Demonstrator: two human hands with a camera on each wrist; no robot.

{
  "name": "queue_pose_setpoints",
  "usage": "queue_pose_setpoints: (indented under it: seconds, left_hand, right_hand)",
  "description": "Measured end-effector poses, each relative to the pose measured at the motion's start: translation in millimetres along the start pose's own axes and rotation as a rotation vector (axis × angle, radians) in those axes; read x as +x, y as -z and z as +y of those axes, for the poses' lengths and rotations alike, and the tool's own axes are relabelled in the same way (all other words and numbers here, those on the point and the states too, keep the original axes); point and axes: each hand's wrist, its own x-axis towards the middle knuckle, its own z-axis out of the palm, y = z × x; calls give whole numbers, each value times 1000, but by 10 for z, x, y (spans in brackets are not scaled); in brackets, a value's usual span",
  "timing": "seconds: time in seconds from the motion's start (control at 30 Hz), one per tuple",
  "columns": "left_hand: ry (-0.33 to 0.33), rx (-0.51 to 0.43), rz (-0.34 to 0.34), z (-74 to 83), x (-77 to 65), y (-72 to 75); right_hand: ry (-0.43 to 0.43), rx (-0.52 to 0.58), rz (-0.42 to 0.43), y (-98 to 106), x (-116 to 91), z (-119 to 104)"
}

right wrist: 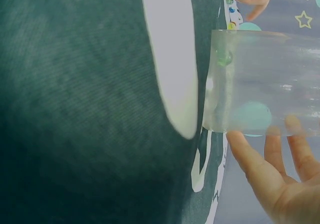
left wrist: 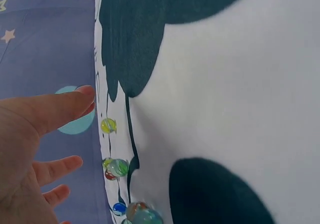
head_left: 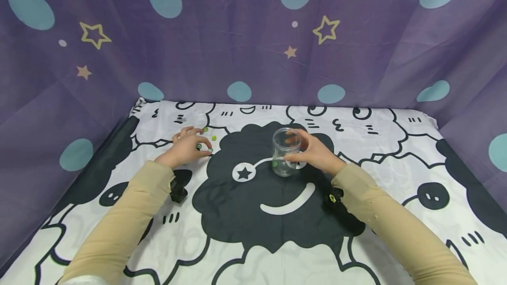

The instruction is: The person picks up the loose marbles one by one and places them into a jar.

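Note:
My right hand (head_left: 313,151) holds a clear plastic jar (head_left: 286,162) from its right side, thumb in front and fingers behind. Upright on the dark patch of the cloth, the jar has a green marble (right wrist: 224,57) low inside it. At the left, my left hand (head_left: 184,147) pinches a small greenish marble (head_left: 210,150) between thumb and forefinger, its other fingers spread. Loose marbles lie around that hand: a yellow marble (left wrist: 108,126), a green marble (left wrist: 119,167), a blue marble (left wrist: 119,208) and a few others, partly hidden by the hand in the head view.
A white cloth (head_left: 293,263) with black cartoon faces covers the table. Purple curtains (head_left: 253,56) with blue dots and stars stand behind it and at both sides. A small black device (head_left: 178,191) sits at the left wrist.

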Motion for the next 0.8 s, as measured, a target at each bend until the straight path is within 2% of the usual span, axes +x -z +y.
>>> queue_pose_setpoints:
  seconds: [0.37,0.8]
  left_hand:
    - [-67,-43,55,116,-46,15]
    - [-122,-16,78,281,-96,37]
  right_hand:
    - [3,-2,0,1,-2,6]
    - [-9,-1,6,0,-2,0]
